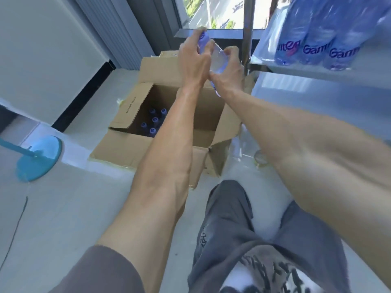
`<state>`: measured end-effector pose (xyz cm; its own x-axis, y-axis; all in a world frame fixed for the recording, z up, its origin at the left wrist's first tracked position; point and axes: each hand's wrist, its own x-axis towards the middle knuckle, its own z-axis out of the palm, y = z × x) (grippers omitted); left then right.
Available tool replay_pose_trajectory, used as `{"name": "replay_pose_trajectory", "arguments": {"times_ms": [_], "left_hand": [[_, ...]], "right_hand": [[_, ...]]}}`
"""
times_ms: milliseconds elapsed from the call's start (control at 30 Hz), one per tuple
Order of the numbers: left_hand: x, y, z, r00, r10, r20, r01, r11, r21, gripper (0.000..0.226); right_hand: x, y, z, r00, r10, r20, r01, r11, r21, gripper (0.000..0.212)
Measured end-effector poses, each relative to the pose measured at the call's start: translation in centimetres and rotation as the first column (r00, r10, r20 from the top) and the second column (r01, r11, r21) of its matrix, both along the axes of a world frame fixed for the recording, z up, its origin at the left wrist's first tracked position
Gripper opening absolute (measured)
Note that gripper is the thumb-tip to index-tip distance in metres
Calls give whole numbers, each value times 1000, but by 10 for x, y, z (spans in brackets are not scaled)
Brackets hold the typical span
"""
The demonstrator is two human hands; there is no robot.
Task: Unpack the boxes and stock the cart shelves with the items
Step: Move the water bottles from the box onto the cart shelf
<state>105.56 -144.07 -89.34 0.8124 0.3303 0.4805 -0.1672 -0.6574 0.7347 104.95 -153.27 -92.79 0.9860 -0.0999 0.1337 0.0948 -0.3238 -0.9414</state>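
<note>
Pale floor, open brown cardboard box mid-frame. Both hands, left hand and right hand, grip one clear plastic water bottle, long axis slanting; steel cart shelf lies immediately right.

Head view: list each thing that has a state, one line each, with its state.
Cardboard box: on the floor, flaps open, some capped bottles still upright inside.
Held bottles: lifted above the box, near the cart.
Left hand: gripping a bottle.
Right hand: gripping a bottle.
Cart shelf: holding wrapped bottles.
</note>
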Motion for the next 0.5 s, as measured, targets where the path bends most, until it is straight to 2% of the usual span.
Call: {"name": "replay_pose_trajectory", "arguments": {"times_ms": [133, 267, 367, 433, 500], "left_hand": [[-24, -54, 30, 996, -76, 37, 78, 996, -39, 30], [-36, -102, 38, 985, -175, -13, 171, 975, -143, 15], [-45, -121, 34, 970, -233, -67, 203, 932, -299, 21], [-50, -130, 31, 950, -261, -169, 186, 913, -364, 24], [-56, -142, 27, 907, -322, -270, 169, 868, -467, 29]], "right_hand": [[-37, -38, 22, 982, -182, 53, 166, 962, 218, 53], [-68, -67, 26, 930, -363, -68, 359, 849, 389, 45], [-78, -94, 31, 912, -384, -141, 406, 802, 439, 43], [-80, -114, 35, 909, -385, -156, 411, 775, 480, 38], [-79, -132, 43, 913, -358, -197, 402, 705, 584, 30]]}}
